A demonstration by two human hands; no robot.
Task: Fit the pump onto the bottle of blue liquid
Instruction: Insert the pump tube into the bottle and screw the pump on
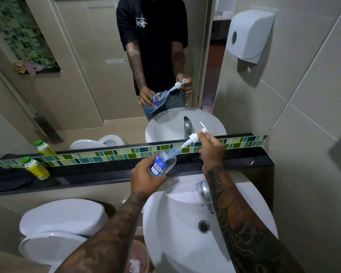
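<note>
My left hand (146,179) grips the base of a clear bottle (166,160) with a little blue liquid and a blue label, tilted so its neck points up and right. My right hand (212,149) holds the white pump (195,137) by its collar and head. The pump's dip tube runs down through the bottle's neck, while the collar stays a short way clear of the neck. Both are held above the dark ledge behind the sink. The mirror repeats the same scene.
A white sink (177,233) with a chrome tap (205,194) lies below my hands. A yellow bottle with a green cap (35,168) stands on the dark ledge (98,174) at left. A toilet (63,219) sits lower left; a paper dispenser (248,35) hangs on the right wall.
</note>
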